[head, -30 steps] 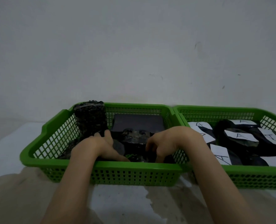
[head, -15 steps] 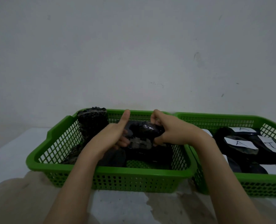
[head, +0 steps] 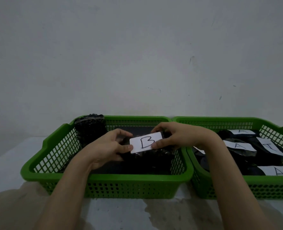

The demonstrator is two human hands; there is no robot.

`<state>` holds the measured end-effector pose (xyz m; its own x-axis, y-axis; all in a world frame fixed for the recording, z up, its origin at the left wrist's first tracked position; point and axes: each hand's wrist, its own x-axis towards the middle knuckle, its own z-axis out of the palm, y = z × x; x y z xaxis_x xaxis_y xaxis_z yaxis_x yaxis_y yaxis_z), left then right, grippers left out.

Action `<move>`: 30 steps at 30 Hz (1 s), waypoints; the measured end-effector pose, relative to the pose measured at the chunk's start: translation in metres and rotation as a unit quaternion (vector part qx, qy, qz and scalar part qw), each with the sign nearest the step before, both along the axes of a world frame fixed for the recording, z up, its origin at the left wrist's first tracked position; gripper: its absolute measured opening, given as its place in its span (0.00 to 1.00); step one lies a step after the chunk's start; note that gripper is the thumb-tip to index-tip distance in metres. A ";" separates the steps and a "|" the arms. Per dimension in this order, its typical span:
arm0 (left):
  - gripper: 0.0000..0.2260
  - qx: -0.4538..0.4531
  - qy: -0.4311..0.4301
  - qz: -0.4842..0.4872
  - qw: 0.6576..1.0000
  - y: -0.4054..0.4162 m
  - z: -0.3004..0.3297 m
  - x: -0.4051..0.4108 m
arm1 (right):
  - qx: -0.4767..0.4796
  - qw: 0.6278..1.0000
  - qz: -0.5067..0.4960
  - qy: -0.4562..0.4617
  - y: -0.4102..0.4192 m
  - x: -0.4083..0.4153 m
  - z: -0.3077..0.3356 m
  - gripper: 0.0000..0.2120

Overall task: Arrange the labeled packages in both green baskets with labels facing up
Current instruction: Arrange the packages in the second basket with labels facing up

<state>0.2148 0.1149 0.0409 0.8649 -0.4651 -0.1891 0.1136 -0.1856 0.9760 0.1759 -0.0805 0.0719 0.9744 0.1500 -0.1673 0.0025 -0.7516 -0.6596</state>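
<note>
Package B (head: 147, 152): turned label-up since earlier; left hand (head: 110, 149), right hand (head: 175, 138) grasping its ends above left green basket (head: 104, 175).

The single head-worn camera looks forward and slightly down from close above the table's near edge (head: 114, 213), facing the wall (head: 137, 55) behind the far edge, forearms entering from below.
</note>
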 end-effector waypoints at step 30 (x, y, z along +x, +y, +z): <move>0.18 0.403 -0.224 0.127 0.879 -0.030 -0.026 0.010 | -0.251 0.967 -0.006 0.033 0.022 0.030 -0.035 0.08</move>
<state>0.2245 0.0850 0.0150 0.9929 -0.1178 0.0167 -0.1105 -0.8605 0.4974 0.2058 -0.0583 0.0368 0.9603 0.0221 -0.2782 -0.0383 -0.9770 -0.2099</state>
